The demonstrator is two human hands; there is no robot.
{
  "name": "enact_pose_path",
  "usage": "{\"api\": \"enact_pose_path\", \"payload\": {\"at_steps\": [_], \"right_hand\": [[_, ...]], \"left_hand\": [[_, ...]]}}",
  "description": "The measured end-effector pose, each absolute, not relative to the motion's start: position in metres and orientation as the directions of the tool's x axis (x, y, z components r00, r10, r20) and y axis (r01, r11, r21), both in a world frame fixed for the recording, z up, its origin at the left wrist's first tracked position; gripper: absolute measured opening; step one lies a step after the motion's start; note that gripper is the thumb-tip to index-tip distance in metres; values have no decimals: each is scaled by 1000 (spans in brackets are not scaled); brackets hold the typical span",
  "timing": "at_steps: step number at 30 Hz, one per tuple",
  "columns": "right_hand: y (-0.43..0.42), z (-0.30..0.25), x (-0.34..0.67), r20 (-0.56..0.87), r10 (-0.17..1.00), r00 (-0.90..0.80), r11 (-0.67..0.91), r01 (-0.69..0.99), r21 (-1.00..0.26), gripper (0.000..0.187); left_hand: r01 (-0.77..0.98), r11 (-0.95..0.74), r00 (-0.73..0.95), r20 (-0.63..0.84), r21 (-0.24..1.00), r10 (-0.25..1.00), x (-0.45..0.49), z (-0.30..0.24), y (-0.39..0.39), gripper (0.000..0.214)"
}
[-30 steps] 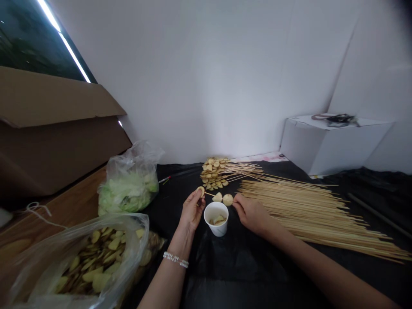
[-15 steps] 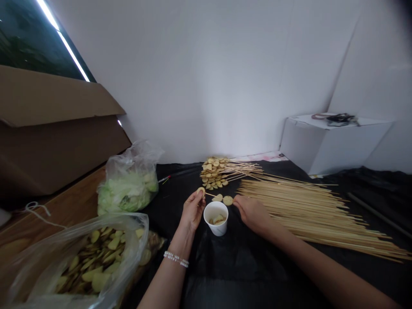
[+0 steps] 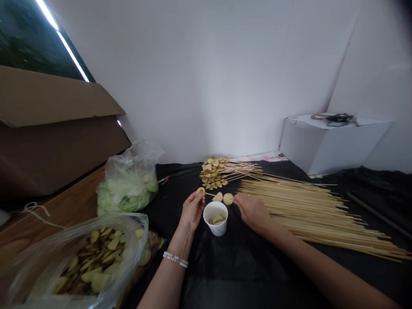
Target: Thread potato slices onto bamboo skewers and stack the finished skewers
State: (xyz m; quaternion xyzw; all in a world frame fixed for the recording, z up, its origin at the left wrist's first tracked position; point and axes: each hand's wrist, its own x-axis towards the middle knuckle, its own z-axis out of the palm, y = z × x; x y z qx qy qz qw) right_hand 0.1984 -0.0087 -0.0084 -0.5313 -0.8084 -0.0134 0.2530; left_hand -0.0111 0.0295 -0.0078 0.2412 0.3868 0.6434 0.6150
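Note:
Between my two hands a thin wooden skewer [image 3: 210, 195] lies across the space just above a white cup [image 3: 215, 231]. Two potato slices [image 3: 228, 198] are threaded on it towards its right part. My left hand [image 3: 194, 209] pinches another round potato slice [image 3: 201, 190] at the skewer's left end. On the right, the fingers of my right hand [image 3: 252, 211] close on the skewer beside the outer slice; its end is hidden in the hand. A few slices show inside the cup. Behind the cup lies a pile of skewered potato slices [image 3: 212, 171].
Many bare skewers [image 3: 305, 210] spread on the black sheet [image 3: 231, 266] at right. An open plastic bag of potato slices [image 3: 103, 257] sits front left, a bag of pale green vegetables [image 3: 127, 189] behind it. A cardboard box [image 3: 58, 146] and a white box [image 3: 334, 141] flank the area.
The two slices on the skewer have tilted and lifted very slightly. Both hands stay in nearly the same place with the same hold.

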Motion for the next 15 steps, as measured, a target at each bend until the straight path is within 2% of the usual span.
{"api": "enact_pose_path", "payload": {"at_steps": [9,15], "right_hand": [[-11,-5,199,429,849,-307,422,884,-201,26],[-10,-6,201,495,810,-313,437,886,-154,24]], "left_hand": [[-606,62,-128,-175,793,976,-8,-9,28,20],[-608,64,-139,-186,791,973,-6,-10,28,18]]}}
